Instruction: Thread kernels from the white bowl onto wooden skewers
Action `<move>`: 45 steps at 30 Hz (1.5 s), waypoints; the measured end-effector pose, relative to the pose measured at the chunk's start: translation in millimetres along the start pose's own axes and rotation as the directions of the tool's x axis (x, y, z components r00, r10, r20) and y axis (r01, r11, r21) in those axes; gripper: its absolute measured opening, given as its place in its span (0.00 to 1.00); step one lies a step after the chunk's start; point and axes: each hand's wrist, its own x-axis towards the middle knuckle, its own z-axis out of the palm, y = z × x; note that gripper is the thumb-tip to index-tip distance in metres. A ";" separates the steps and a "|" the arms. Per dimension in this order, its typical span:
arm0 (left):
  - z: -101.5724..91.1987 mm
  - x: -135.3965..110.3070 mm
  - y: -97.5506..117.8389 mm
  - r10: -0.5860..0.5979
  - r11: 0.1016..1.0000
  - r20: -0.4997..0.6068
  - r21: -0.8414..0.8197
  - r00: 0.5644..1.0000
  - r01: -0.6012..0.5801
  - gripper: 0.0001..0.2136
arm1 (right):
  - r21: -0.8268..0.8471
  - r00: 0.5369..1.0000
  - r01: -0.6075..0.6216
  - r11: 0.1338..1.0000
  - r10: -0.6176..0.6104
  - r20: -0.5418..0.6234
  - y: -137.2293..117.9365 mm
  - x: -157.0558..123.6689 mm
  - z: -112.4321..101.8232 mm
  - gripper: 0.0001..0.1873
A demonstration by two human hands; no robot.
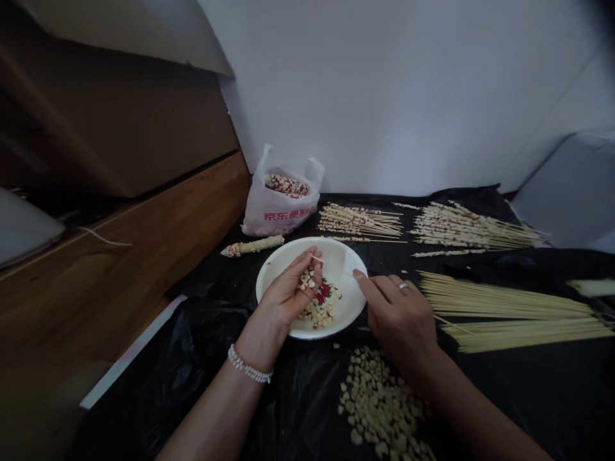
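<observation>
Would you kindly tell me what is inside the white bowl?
In the white bowl, pale and dark-red kernels lie near a red patch on its bottom. The left hand covers part of its left side; whatever lies beneath is hidden.

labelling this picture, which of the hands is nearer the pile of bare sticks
Right. The right hand is just left of the pile of bare sticks, close to its ends; the left hand is farther off, over the white bowl.

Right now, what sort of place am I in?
Probably a makeshift indoor work spot, perhaps at home: black plastic sheeting spread before a pale wall, thin bare sticks, and a white bowl holding kernels.
</observation>
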 end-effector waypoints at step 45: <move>-6.2 2.0 -2.9 0.016 1.000 0.041 0.014 0.999 -0.016 0.18 | -0.077 0.998 -0.031 0.996 0.036 0.053 -2.8 -1.6 -2.1 0.19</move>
